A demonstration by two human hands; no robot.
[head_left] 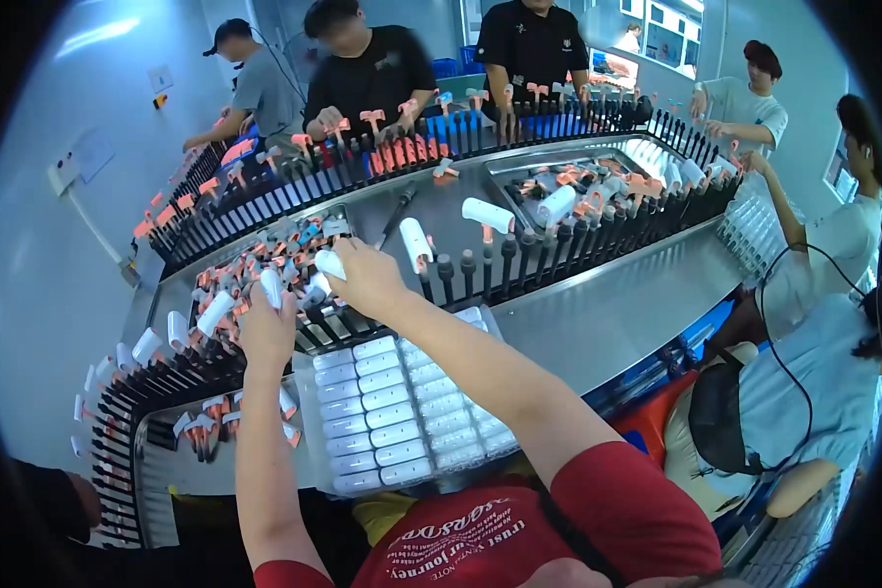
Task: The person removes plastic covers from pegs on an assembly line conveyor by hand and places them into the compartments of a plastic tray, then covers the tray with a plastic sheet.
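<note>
Room: pale bluish wall (49,255) on the left, bright windows (661,39) top right. Several co-workers (387,69) line the far side; another person (784,382) in a light blue top is at the right. Long shiny metal table (598,304) fills the middle, ringed by a curving line of black pegs (510,257), many topped with orange, grey or white parts. Far section: metal tray (521,174) with loose pieces. Near edge, just in front of the wearer: clear tray (314,421), white shells in columns. Heap of small orange and grey parts (233,274) just beyond the hands. Left hand (267,328): thumb and fingers pinch one white shell (271,287). Right hand (367,279): fingertips pinch second white shell (330,263), just beside; lower fingers hidden. Both shells are above the heap's near side.
</note>
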